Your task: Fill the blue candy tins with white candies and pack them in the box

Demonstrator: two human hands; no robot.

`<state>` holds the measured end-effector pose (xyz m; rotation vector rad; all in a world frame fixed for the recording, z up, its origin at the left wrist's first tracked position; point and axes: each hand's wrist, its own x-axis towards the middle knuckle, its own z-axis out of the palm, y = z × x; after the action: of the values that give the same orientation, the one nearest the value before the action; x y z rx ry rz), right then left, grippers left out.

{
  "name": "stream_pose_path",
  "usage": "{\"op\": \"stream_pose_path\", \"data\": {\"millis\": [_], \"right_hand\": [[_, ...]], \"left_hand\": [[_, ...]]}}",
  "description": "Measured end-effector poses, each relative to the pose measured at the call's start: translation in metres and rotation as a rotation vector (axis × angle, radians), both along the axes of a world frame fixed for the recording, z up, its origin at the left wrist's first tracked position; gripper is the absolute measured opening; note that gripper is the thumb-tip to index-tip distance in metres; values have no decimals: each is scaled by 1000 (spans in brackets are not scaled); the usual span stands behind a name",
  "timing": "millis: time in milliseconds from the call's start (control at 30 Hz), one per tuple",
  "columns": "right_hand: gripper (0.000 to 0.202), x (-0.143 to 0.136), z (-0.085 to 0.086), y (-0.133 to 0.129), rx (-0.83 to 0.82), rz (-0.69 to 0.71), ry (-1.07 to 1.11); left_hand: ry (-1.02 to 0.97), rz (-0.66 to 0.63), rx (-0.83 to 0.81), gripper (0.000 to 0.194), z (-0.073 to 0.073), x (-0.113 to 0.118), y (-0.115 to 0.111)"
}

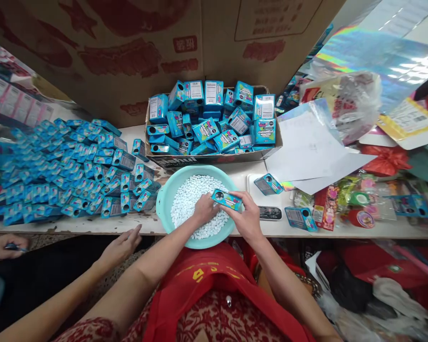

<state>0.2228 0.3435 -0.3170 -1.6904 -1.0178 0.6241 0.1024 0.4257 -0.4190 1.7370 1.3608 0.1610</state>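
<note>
A light green basin (161, 202) filled with small white candies (185, 202) stands at the table's front edge. My left hand (206, 209) is over the candies beside the left end of a small blue box; its fingertips are partly hidden, and what they hold, if anything, cannot be made out. My right hand (247, 213) grips this blue box (228, 200) above the basin's right side, thumb and fingers on its long edges. The box lies nearly level, with a dark round spot at its left end.
Behind the basin an open carton (214, 158) holds several blue boxes. Many more boxes (82, 166) cover the table at left. A co-worker's hand (123, 244) is at lower left. Papers (306, 147), a remote (270, 213) and packaged sweets (356, 202) lie right.
</note>
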Motion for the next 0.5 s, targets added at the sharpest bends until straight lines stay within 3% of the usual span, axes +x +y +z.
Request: {"op": "stream_pose_path", "data": {"millis": [100, 200, 267, 400, 500], "right_hand": [[30, -1, -8, 2, -24, 20, -19], [30, -2, -18, 2, -60, 26, -55], [30, -2, -23, 3, -90, 54, -87], [29, -7, -31, 8, -142, 126, -151], [28, -13, -29, 12, -166, 173, -155]], "left_hand": [[-154, 190, -93, 15, 3, -19, 3], [-194, 312, -107, 24, 16, -30, 13], [-344, 416, -161, 30, 33, -29, 16], [-897, 640, -326, 25, 75, -10, 14], [-1055, 756, -334, 25, 96, 4, 15]]}}
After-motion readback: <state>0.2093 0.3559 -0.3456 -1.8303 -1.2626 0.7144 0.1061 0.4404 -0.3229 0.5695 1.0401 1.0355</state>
